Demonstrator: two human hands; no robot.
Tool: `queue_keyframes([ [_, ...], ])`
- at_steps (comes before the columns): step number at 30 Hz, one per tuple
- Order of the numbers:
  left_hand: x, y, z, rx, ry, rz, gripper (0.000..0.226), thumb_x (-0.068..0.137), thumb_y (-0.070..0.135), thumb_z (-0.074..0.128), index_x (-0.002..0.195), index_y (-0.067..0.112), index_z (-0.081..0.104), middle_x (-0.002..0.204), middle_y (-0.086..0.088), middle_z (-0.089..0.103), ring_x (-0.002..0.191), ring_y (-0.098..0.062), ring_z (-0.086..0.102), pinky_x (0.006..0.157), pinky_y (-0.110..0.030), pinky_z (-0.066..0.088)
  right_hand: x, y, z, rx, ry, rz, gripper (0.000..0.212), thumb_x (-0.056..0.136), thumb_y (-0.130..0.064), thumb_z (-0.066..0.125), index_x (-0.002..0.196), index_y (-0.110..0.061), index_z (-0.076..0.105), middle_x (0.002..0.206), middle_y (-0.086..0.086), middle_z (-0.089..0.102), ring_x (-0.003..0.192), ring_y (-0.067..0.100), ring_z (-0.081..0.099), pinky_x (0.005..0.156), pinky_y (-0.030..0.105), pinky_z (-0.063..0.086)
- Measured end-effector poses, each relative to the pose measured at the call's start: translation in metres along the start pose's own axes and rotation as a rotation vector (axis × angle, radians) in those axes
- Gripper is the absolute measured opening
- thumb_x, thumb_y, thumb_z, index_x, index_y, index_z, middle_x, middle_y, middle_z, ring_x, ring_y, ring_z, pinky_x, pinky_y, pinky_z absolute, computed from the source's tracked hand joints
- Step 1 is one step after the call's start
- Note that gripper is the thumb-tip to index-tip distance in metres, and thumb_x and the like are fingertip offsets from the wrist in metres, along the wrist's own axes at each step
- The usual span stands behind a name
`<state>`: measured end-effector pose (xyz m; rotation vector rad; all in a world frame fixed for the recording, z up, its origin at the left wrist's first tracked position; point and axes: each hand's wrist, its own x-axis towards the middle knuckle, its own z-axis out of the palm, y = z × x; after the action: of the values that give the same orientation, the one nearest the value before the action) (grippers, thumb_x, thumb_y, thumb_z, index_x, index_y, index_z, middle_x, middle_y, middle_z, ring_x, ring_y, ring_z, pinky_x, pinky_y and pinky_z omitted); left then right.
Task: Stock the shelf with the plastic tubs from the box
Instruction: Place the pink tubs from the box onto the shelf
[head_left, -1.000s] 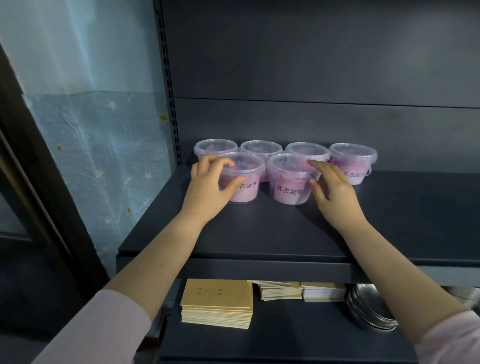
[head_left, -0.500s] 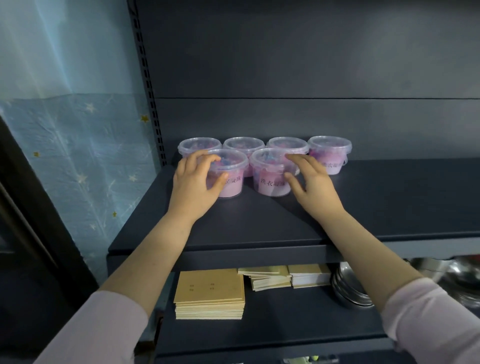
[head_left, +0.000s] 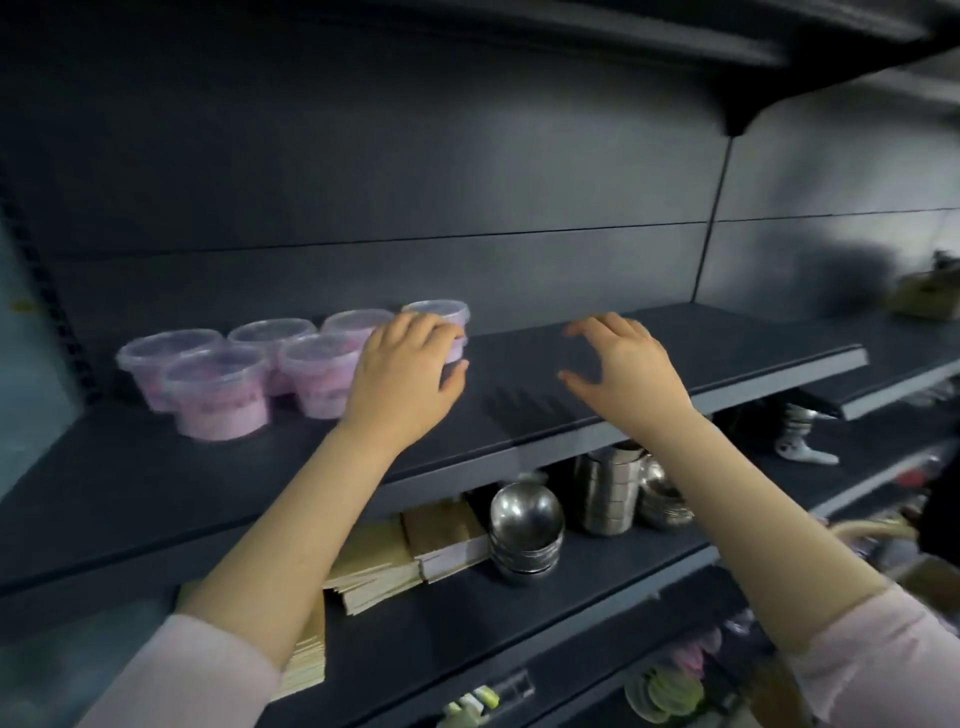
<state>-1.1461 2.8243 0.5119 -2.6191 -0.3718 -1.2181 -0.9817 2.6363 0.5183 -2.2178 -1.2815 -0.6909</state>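
Note:
Several clear plastic tubs (head_left: 218, 400) with pink contents and clear lids stand in two rows at the left of the dark shelf (head_left: 701, 358). My left hand (head_left: 400, 379) hovers just right of the front row, fingers spread. It covers part of the rightmost back tub (head_left: 441, 310), and I cannot tell whether it touches that tub. My right hand (head_left: 623, 369) is open over the bare middle of the shelf and holds nothing. The box is not in view.
On the lower shelf are stacks of tan paper pads (head_left: 441, 535), stacked steel bowls (head_left: 525, 525) and a steel container (head_left: 613, 488). Another shelf board (head_left: 904, 379) continues to the right. Mixed small goods lie blurred at the bottom right.
Both hands have come off the two front tubs and moved right along the shelf. The view has swung right, so the tubs now sit at the left.

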Motion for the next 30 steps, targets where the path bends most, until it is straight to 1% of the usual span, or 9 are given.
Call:
queue_keyframes([
  [4,0.008,0.1,0.043,-0.149,-0.027,0.061,0.033,0.086,0.032,0.056,0.114,0.014,0.062,0.112,-0.002,0.063,0.108,-0.027,0.056,0.09,-0.04,0.045,-0.074,0.086,-0.034,-0.101,0.003,0.114,0.047,0.086,-0.034,0.065,0.129,-0.02,0.053,0.131,0.001,0.055,0.12,0.028,0.049,0.096,0.042,0.044],
  [9,-0.011,0.244,0.086,-0.303,-0.077,0.103,0.024,0.086,0.029,0.06,0.105,0.015,0.066,0.104,0.001,0.065,0.101,-0.023,0.059,0.083,-0.038,0.048,-0.206,0.187,-0.071,-0.173,-0.064,0.342,0.045,0.086,-0.033,0.064,0.128,-0.019,0.054,0.123,0.002,0.058,0.116,0.029,0.052,0.093,0.04,0.043],
  [11,-0.027,0.301,0.102,-0.354,-0.135,0.142,0.025,0.087,0.029,0.06,0.107,0.014,0.066,0.105,0.0,0.065,0.103,-0.023,0.059,0.085,-0.037,0.048,-0.263,0.221,-0.082,-0.167,-0.101,0.436,0.046,0.084,-0.031,0.067,0.127,-0.019,0.055,0.121,0.004,0.059,0.114,0.03,0.054,0.092,0.041,0.044],
  [15,-0.06,0.403,0.128,-0.449,-0.281,0.196,0.029,0.089,0.032,0.06,0.113,0.015,0.063,0.11,0.001,0.063,0.106,-0.023,0.058,0.088,-0.038,0.048,-0.361,0.279,-0.11,-0.156,-0.141,0.65,0.048,0.084,-0.032,0.067,0.129,-0.022,0.056,0.129,0.003,0.059,0.116,0.029,0.054,0.093,0.04,0.045],
  [17,-0.073,0.446,0.136,-0.474,-0.336,0.219,0.029,0.088,0.032,0.062,0.112,0.015,0.064,0.111,0.001,0.064,0.106,-0.023,0.058,0.086,-0.038,0.047,-0.398,0.305,-0.124,-0.117,-0.138,0.737,0.047,0.082,-0.028,0.069,0.126,-0.019,0.058,0.125,0.006,0.061,0.114,0.032,0.055,0.091,0.041,0.046],
  [21,-0.084,0.509,0.152,-0.526,-0.451,0.255,0.031,0.089,0.034,0.059,0.115,0.017,0.063,0.115,0.002,0.063,0.111,-0.021,0.056,0.09,-0.037,0.046,-0.45,0.349,-0.144,-0.074,-0.136,0.874,0.049,0.082,-0.029,0.07,0.128,-0.018,0.055,0.127,0.004,0.059,0.114,0.029,0.053,0.089,0.037,0.046],
  [23,-0.086,0.531,0.167,-0.543,-0.498,0.268,0.031,0.09,0.035,0.057,0.115,0.018,0.062,0.113,0.003,0.062,0.11,-0.02,0.055,0.089,-0.037,0.047,-0.465,0.37,-0.146,-0.061,-0.137,0.931,0.052,0.084,-0.032,0.068,0.131,-0.02,0.052,0.13,0.002,0.057,0.116,0.026,0.052,0.092,0.036,0.045],
  [27,-0.088,0.561,0.211,-0.564,-0.599,0.29,0.03,0.088,0.036,0.058,0.113,0.018,0.062,0.11,0.004,0.062,0.105,-0.02,0.056,0.085,-0.036,0.048,-0.485,0.411,-0.139,-0.02,-0.14,1.018,0.055,0.086,-0.034,0.066,0.136,-0.02,0.049,0.134,0.001,0.054,0.122,0.024,0.049,0.098,0.035,0.042],
  [30,-0.084,0.576,0.25,-0.599,-0.682,0.235,0.032,0.089,0.036,0.058,0.116,0.019,0.061,0.113,0.005,0.062,0.107,-0.019,0.055,0.086,-0.037,0.047,-0.496,0.449,-0.133,0.039,-0.087,1.11,0.054,0.086,-0.031,0.068,0.134,-0.018,0.049,0.133,0.002,0.054,0.122,0.024,0.051,0.098,0.036,0.042],
])
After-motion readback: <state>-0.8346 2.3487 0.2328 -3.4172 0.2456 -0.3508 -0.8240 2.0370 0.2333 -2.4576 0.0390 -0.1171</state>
